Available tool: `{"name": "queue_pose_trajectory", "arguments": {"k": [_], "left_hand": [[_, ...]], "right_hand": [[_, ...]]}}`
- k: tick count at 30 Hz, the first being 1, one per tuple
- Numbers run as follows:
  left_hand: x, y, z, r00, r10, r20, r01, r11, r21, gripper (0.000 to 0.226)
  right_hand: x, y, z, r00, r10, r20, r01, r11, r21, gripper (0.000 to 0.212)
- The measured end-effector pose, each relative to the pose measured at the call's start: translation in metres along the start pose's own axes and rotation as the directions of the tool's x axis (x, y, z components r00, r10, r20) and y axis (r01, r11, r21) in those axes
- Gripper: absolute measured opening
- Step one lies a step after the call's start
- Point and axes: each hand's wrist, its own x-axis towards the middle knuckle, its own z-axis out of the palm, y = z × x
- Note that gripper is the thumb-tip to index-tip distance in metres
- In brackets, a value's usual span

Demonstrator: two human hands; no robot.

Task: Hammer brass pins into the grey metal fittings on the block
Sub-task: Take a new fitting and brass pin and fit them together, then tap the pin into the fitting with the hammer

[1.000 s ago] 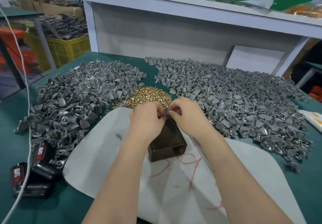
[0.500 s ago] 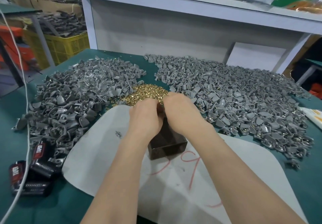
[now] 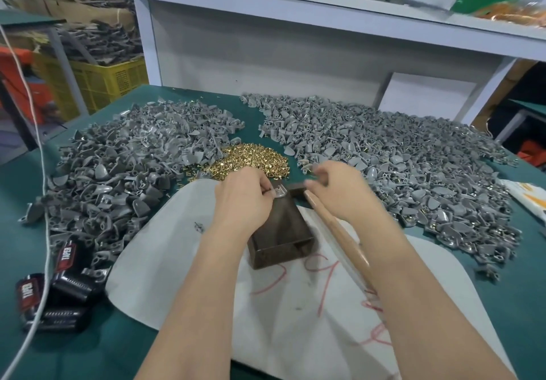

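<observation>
Split apart now, after huddling over the block a moment back. Left to right: black battery packs (image 3: 63, 264) reading "TAPER" in white on red. Left hand (image 3: 240, 199) pinching a grey fitting (image 3: 280, 193) flat on the far end of the dark block (image 3: 280, 232) mid-bench (image 3: 177, 350). Small, stiff, light, probably slick; best pinned by its edges. Brass pins (image 3: 251, 162) heaped just behind. Right hand (image 3: 339, 190) wrapped round the hammer (image 3: 339, 232) near its head. Red scrawl on the white sheet (image 3: 177, 261), unreadable.
</observation>
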Motion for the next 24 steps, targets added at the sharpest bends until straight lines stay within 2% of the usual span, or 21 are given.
{"name": "queue_pose_trajectory", "arguments": {"k": [2,4,7,10,12,14,16,17,18,21,22,24], "left_hand": [[0.0,0.0,0.0,1.0,0.001,0.005,-0.001,1.0,-0.002,0.012],[-0.001,0.001,-0.001,1.0,-0.001,0.002,0.001,1.0,0.01,0.012],[-0.001,0.001,-0.002,1.0,-0.008,0.002,0.008,1.0,0.02,0.01],[-0.001,0.001,-0.002,1.0,-0.017,-0.002,0.017,0.999,0.028,0.011],[-0.001,0.001,-0.002,1.0,-0.027,-0.004,0.027,0.999,0.024,0.007],[0.0,0.001,-0.001,1.0,-0.03,-0.01,0.03,0.999,0.012,0.005],[0.0,0.0,-0.001,1.0,-0.024,-0.017,0.024,1.0,-0.002,0.006],[0.0,0.0,-0.001,1.0,-0.021,-0.02,0.021,1.0,-0.015,0.006],[0.001,-0.001,-0.001,0.999,-0.024,-0.024,0.023,0.999,-0.03,0.006],[0.002,-0.001,-0.001,0.999,-0.051,-0.018,0.05,0.998,-0.03,0.005],[0.002,-0.002,-0.001,0.999,-0.05,-0.021,0.049,0.998,-0.027,0.006],[0.001,-0.002,-0.001,0.999,-0.033,-0.023,0.032,0.999,-0.032,0.006]], "right_hand": [[-0.006,0.013,0.001,0.977,0.144,0.159,-0.108,0.97,-0.218,0.026],[-0.008,0.016,0.012,0.943,0.216,0.255,-0.132,0.941,-0.31,0.034],[-0.005,0.016,0.013,0.951,0.216,0.22,-0.177,0.967,-0.182,0.018],[-0.005,0.022,0.001,0.967,0.23,0.108,-0.242,0.963,0.118,0.013],[-0.009,0.02,-0.008,0.982,0.175,0.067,-0.185,0.963,0.197,0.016],[-0.016,0.016,-0.012,0.996,0.04,-0.077,-0.028,0.988,0.15,0.036],[-0.028,0.007,-0.017,0.939,-0.107,-0.328,0.15,0.983,0.109,0.044],[-0.035,0.002,-0.019,0.898,-0.163,-0.409,0.218,0.972,0.091,0.044],[-0.041,-0.001,-0.019,0.882,-0.209,-0.422,0.253,0.966,0.049,0.045],[-0.053,-0.006,-0.013,0.945,-0.249,-0.213,0.23,0.967,-0.109,0.047],[-0.052,-0.005,-0.014,0.95,-0.246,-0.194,0.221,0.965,-0.142,0.046],[-0.05,-0.006,-0.02,0.925,-0.251,-0.286,0.226,0.967,-0.119,0.045]]}}
